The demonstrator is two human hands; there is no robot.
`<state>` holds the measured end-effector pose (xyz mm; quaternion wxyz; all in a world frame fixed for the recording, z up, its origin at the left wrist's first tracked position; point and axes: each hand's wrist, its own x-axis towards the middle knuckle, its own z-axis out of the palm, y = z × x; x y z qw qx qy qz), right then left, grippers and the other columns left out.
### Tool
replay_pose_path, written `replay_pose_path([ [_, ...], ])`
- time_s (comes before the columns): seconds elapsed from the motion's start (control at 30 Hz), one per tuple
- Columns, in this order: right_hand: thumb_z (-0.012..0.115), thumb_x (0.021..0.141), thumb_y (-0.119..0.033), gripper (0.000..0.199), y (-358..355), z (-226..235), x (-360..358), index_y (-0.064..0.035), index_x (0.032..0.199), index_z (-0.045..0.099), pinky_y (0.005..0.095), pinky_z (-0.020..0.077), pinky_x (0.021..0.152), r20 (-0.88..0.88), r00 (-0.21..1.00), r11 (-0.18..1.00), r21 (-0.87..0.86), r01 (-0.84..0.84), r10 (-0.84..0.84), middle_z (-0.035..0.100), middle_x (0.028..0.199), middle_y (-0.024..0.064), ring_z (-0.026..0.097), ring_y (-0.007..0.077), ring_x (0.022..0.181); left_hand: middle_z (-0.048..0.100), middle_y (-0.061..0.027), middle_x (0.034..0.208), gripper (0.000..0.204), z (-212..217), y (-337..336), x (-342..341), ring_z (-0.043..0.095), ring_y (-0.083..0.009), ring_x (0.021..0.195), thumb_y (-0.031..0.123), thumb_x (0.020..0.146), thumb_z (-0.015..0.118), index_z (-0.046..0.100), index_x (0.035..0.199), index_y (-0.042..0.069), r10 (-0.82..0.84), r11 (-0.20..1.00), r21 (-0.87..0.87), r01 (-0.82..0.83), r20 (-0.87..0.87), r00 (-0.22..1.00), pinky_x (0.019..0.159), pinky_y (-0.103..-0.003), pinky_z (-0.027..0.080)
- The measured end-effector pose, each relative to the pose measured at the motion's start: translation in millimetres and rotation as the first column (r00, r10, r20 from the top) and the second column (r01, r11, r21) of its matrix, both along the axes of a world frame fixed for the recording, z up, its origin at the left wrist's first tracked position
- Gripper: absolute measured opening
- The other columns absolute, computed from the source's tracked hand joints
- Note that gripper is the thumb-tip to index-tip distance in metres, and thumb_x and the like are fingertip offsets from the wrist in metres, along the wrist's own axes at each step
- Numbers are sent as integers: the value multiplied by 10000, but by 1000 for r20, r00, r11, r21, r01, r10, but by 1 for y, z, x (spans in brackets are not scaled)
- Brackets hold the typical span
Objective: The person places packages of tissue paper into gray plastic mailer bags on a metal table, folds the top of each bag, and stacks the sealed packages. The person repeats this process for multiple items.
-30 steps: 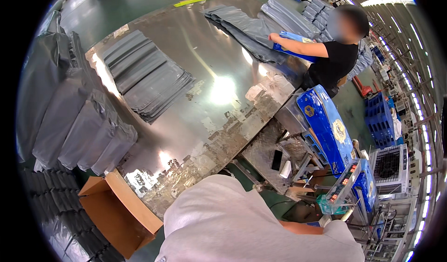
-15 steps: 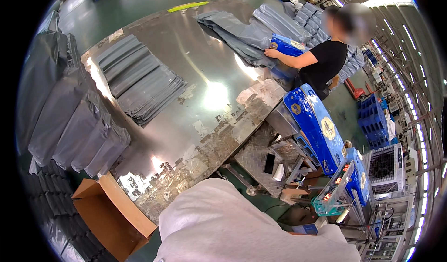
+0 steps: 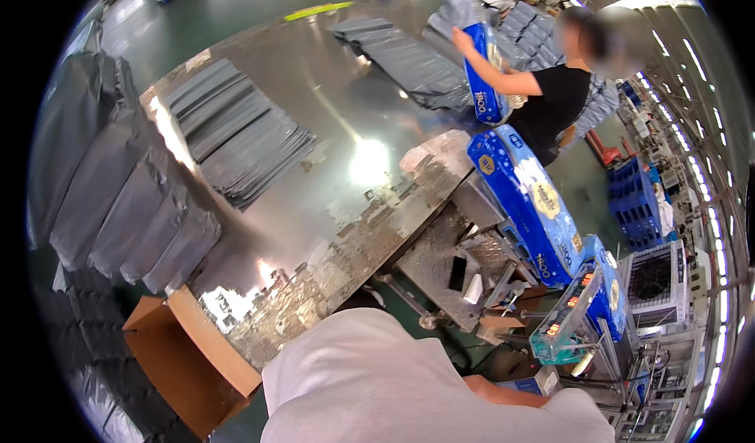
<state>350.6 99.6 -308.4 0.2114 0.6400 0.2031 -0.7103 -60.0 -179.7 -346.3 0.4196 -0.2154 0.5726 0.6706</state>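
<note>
Neither of my hands shows in the head view; only my pale shirt (image 3: 377, 388) and a strip of my arm (image 3: 503, 392) fill the lower edge. Ahead lies a shiny metal table (image 3: 330, 120). A fan of flat grey mailer bags (image 3: 236, 132) rests on its left part. Across the table a co-worker in a black shirt (image 3: 554, 105) holds a blue package (image 3: 481, 73) upright over another pile of grey bags (image 3: 409, 53). A second large blue package (image 3: 523, 199) lies on a machine at the table's right end.
Filled grey bags (image 3: 134, 207) are stacked along the table's left edge. An open cardboard box (image 3: 185, 356) sits below the near corner. A scale with a lit display (image 3: 566, 317), blue crates (image 3: 637, 203) and machine parts crowd the right side. Green floor lies beyond.
The co-worker has lifted the blue package from lying flat to standing upright. My view has swung slightly, bringing the table and machine closer to centre.
</note>
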Motion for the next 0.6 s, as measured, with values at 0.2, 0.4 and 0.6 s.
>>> replay_pose_path([
  [0.2, 465, 876, -401, 350, 1, 18, -7, -78, 837, 594, 231, 286, 397, 93, 954, 953, -76, 292, -285, 483, 554, 1, 354, 106, 399, 367, 14, 515, 198, 31, -42, 6, 393, -130, 471, 277, 877, 479, 522, 806, 97, 98, 976, 195, -94, -9, 995, 445, -288, 323],
  [0.4, 425, 913, -393, 367, 35, 28, -60, -83, 752, 537, 213, 228, 396, -182, 941, 897, 296, 328, -285, 392, 495, -20, 307, 79, 399, 206, 57, 522, 182, 38, -11, -1, 218, -70, 432, 248, 869, 508, 461, 732, 137, 89, 971, 230, -70, -73, 993, 423, -225, 209],
  [0.6, 561, 845, -136, 122, 49, 3, -125, -65, 906, 482, 216, 205, 404, -489, 858, 808, 437, 395, -155, 395, 579, -29, 320, 57, 431, 316, 37, 560, 220, 14, 83, -21, 265, -61, 432, 159, 851, 516, 407, 674, 88, -39, 973, 228, 27, 49, 998, 420, -224, 230],
])
